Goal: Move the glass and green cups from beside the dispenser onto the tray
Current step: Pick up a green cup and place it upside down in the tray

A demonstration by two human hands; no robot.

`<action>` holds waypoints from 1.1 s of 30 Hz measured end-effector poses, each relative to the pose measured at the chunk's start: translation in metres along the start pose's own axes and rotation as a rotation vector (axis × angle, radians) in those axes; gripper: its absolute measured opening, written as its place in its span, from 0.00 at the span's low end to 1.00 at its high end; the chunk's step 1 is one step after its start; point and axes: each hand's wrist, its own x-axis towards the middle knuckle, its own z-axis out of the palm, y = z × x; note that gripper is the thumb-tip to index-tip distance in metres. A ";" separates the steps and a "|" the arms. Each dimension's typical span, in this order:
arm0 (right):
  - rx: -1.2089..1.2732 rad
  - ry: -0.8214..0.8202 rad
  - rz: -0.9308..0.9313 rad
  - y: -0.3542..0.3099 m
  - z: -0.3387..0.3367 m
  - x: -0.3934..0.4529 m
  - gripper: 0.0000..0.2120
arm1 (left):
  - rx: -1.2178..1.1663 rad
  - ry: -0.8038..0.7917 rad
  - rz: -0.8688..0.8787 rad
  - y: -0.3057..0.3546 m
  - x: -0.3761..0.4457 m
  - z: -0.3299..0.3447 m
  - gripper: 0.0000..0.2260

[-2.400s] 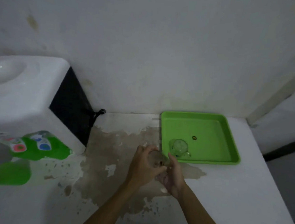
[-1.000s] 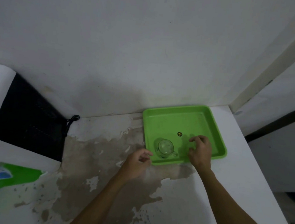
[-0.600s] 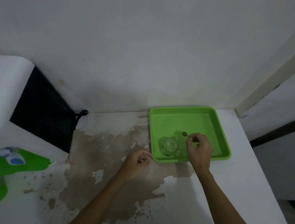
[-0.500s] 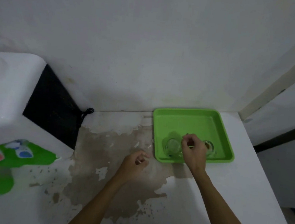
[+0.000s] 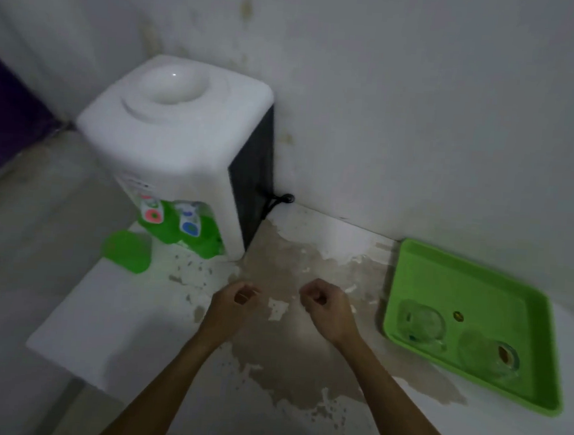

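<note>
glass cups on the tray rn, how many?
2. One glass cup at the green tray's near-left corner, the other glass cup right of it along the near edge. None look hidden.

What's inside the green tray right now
Two clear glass cups sit along the green tray's near edge, plus a small dark spot. Blur hides any contents.

Count: 2 glass cups (image 5: pixel 421 323) (image 5: pixel 487 354) on 1 tray (image 5: pixel 472 287), right of the right grip (image 5: pixel 326 306). 1 green cup (image 5: pixel 126 251) and 1 dispenser (image 5: pixel 177 150), left of the left grip (image 5: pixel 234 299).
</note>
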 end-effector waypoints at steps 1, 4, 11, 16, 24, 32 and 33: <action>-0.008 -0.042 -0.003 -0.006 0.009 0.005 0.06 | 0.023 0.049 0.017 -0.003 0.001 -0.012 0.10; -0.027 -0.096 0.001 -0.020 0.029 0.016 0.05 | 0.126 0.184 0.084 -0.014 0.008 -0.042 0.12; -0.048 -0.109 0.003 -0.031 0.048 0.024 0.03 | 0.412 0.284 0.120 -0.023 0.032 -0.078 0.27; -0.052 -0.092 0.042 -0.026 0.043 0.021 0.04 | 0.445 0.284 0.094 -0.029 0.047 -0.077 0.32; -0.073 -0.105 0.047 -0.024 0.039 0.021 0.05 | 0.367 0.328 -0.004 -0.032 0.061 -0.086 0.16; -0.056 -0.102 0.074 -0.022 0.039 0.016 0.05 | 0.415 0.345 -0.079 -0.029 0.052 -0.085 0.16; -0.048 -0.099 0.082 -0.020 0.038 0.014 0.05 | 0.423 0.327 -0.091 -0.029 0.049 -0.084 0.17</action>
